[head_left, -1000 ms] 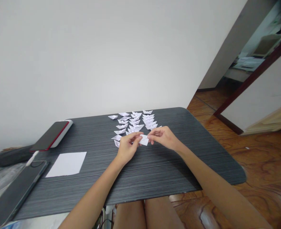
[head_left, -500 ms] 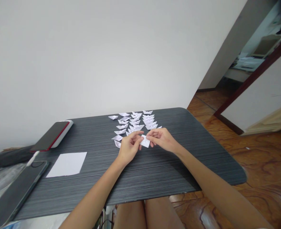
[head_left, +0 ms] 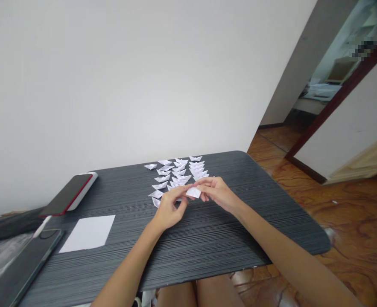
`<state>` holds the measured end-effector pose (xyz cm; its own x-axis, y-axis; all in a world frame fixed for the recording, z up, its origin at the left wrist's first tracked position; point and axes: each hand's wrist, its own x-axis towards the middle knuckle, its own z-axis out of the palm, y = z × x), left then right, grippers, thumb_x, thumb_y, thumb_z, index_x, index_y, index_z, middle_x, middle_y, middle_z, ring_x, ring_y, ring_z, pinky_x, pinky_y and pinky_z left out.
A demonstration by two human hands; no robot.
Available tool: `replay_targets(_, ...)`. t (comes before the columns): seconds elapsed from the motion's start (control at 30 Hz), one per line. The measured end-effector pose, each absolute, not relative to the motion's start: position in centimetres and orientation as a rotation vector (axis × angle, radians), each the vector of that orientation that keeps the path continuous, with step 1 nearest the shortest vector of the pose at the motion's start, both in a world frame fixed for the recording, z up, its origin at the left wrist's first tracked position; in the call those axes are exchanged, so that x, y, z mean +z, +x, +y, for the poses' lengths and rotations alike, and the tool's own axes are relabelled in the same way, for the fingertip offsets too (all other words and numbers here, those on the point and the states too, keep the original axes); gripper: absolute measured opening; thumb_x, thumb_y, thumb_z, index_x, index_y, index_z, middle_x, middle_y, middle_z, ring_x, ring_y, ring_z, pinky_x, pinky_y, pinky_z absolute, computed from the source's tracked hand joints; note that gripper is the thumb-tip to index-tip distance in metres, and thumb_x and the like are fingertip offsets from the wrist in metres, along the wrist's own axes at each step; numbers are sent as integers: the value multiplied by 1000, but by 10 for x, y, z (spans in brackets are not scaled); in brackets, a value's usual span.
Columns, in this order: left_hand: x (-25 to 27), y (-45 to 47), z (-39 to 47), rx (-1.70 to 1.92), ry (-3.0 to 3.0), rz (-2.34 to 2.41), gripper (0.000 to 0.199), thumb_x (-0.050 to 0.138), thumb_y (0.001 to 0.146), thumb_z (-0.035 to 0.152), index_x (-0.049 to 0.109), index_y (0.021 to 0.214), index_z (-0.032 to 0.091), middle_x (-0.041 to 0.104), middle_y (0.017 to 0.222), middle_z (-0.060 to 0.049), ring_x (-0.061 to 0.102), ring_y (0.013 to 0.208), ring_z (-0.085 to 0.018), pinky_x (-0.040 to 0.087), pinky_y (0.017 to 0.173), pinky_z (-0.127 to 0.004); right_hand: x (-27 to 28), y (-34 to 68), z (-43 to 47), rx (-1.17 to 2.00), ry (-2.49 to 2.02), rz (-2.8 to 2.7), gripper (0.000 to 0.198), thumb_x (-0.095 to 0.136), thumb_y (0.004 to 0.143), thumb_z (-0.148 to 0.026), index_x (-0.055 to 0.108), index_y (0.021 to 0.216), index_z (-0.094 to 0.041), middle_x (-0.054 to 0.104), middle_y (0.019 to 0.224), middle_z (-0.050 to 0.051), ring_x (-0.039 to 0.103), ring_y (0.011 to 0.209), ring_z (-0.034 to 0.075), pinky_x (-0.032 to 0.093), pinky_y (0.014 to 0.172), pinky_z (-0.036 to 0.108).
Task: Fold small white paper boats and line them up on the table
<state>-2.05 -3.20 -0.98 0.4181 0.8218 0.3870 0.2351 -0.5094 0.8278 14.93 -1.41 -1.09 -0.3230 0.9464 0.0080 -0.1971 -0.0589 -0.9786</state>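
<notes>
The folded paper (head_left: 194,193) is between left hand (head_left: 170,212) and right hand (head_left: 219,194), nearer than the boats (head_left: 162,178) on the desk (head_left: 127,264). The right fingers pinch its upper right part, thumb on top. The left index finger touches its upper left edge, thumb apart; whether the left fingers grip it, I cannot tell.

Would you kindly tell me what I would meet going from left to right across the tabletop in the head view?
Dark slab-like device, white paper sheet, left hand, small folded paper, right hand.
</notes>
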Motion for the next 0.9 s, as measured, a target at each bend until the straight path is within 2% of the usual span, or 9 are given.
replay_targets(0.07, -11, -22, -32, 1138, 2172, 950, 30, 47, 76, 18, 57, 104, 18, 60, 99, -10, 57, 86, -17, 43, 78, -31, -9, 149, -14, 1594, -881, -1235, 24, 64, 63, -31, 61, 76, -11, 56, 49, -1, 48, 40, 6, 33, 39, 17)
replay_targets(0.17, -11, -23, -31, 1244, 2262, 1028, 22, 47, 77, 19, 63, 93, 17, 61, 98, -10, 55, 91, -18, 43, 81, -31, -7, 149, -15, 1618, -857, -1299, 27, 60, 67, -36, 60, 76, -11, 58, 55, 1, 50, 44, 7, 35, 42, 19)
replay_targets(0.33, -8, -19, -32, 1130, 1975, 1067, 23, 47, 78, 27, 64, 74, 14, 65, 70, -7, 58, 58, -13, 48, 59, -25, -7, 149, -17, 1268, -904, -1553, 21, 62, 66, -32, 61, 74, -13, 59, 66, 2, 52, 56, 9, 43, 54, 23)
replay_targets(0.4, -9, -16, -33, 1080, 1766, 1016, 23, 49, 77, 29, 62, 77, 11, 64, 63, -6, 57, 50, -12, 48, 51, -24, -9, 148, -18, 1206, -909, -1573, 20, 59, 69, -32, 60, 74, -13, 59, 64, 3, 54, 56, 10, 44, 54, 24)
replay_targets(0.53, -13, -13, -33, 1139, 1433, 961, 28, 55, 72, 31, 53, 88, 8, 62, 58, -5, 59, 46, -15, 48, 43, -24, -12, 144, -20, 1250, -926, -1519, 25, 57, 70, -33, 59, 82, -11, 57, 53, 0, 53, 43, 9, 39, 40, 21)
replay_targets(0.77, -13, -14, -31, 1186, 1419, 929, 21, 57, 71, 29, 53, 81, 10, 61, 62, -4, 62, 55, -16, 49, 44, -23, -7, 142, -23, 1346, -891, -1444, 32, 60, 67, -35, 60, 87, -10, 57, 48, -1, 51, 35, 8, 38, 33, 19)
replay_targets(0.9, -10, -14, -33, 1198, 1369, 861, 21, 58, 71, 27, 54, 82, 9, 61, 54, -2, 60, 45, -15, 50, 45, -25, -7, 144, -22, 1389, -865, -1423, 32, 61, 67, -32, 61, 89, -10, 60, 51, 1, 51, 34, 8, 37, 33, 18)
